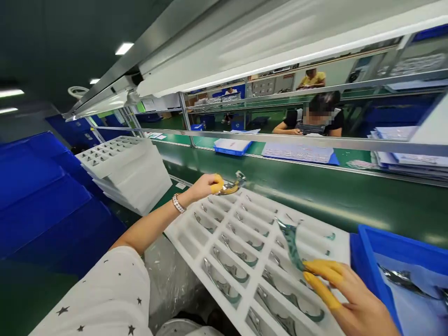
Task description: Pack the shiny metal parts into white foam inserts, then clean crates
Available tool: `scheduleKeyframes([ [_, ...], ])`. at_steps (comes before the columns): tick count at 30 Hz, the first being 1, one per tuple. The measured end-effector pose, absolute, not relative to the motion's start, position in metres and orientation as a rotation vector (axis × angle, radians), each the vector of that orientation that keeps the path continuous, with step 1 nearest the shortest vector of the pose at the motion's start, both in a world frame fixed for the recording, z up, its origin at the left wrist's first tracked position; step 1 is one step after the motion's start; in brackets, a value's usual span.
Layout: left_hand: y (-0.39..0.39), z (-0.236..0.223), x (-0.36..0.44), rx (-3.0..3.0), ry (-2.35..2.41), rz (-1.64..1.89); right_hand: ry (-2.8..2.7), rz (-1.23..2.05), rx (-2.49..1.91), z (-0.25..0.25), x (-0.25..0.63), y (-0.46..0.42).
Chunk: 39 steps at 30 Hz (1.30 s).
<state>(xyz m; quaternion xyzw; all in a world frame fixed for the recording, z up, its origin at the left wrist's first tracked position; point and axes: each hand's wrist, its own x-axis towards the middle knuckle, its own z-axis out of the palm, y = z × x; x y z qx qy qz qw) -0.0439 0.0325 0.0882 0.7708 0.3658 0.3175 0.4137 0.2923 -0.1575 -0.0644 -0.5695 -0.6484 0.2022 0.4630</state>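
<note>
My left hand [205, 185], with yellow finger covers, is closed on a shiny curved metal part [231, 185] just above the far edge of a white foam tray [251, 279]. My right hand [352, 291], with yellow covers on its fingers too, pinches the near end of another shiny curved metal part [291, 240]. This one is tilted over the tray's right half, its far end pointing up and away. Similar curved metal parts lie singly in many of the tray's slots. Several slots at the tray's left end hold none that I can see.
A blue bin [371, 261] with more shiny parts on a white liner stands right of the tray. White foam trays [140, 172] are stacked at the left, beside blue boxes [42, 196]. A metal rail [259, 136] crosses beyond the green bench [315, 196]; a co-worker [315, 116] sits behind it.
</note>
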Motion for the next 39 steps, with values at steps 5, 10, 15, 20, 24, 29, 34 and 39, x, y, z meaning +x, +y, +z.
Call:
scheduleKeyframes([
  [5, 0.010, 0.036, -0.165, 1.569, 1.139, 0.974, -2.132, 0.515, -1.114, -0.011, 0.147, -0.087],
  [10, -0.018, -0.016, -0.213, 1.415, 1.223, 0.996, -2.462, 0.531, -1.134, -0.021, 0.065, -0.070],
  [15, -0.021, -0.040, -0.216, 1.370, 1.190, 1.029, -2.602, 0.524, -1.299, -0.024, 0.059, -0.077],
  [20, -0.021, -0.044, -0.212, 1.557, 1.201, 1.070, -2.632, 0.472, -1.501, -0.011, 0.046, -0.085],
  [24, -0.021, -0.059, -0.225, 1.538, 1.210, 1.064, -2.743, 0.546, -1.649, -0.006, 0.029, -0.079],
  [29, -0.005, -0.075, -0.234, 1.502, 1.216, 1.041, -2.842, 0.453, -1.647, -0.005, 0.027, -0.068],
  [34, -0.011, -0.058, -0.223, 1.563, 1.159, 1.065, -2.905, 0.418, -1.656, 0.007, 0.026, -0.069],
  [39, -0.010, -0.056, -0.219, 1.611, 1.145, 1.051, -2.937, 0.382, -1.614, -0.003, 0.022, -0.061],
])
